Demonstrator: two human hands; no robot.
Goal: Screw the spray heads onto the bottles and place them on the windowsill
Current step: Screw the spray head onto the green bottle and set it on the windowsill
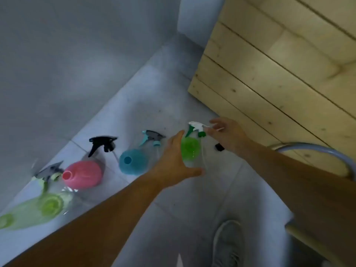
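Observation:
Several bottles stand on the tiled floor: a green bottle, a blue bottle, a pink bottle and a lime bottle lying at the left. Loose spray heads lie beside them: white-green, grey-teal, black, grey-lime. My left hand is open, spread just left of the green bottle, thumb under it. My right hand is open, fingertips at the white-green head's rear, touching or nearly so.
A wooden plank crate stands at the right. A small black object lies under my right wrist. A grey curved rail and a grey shoe are near the bottom right. A grey wall runs along the left.

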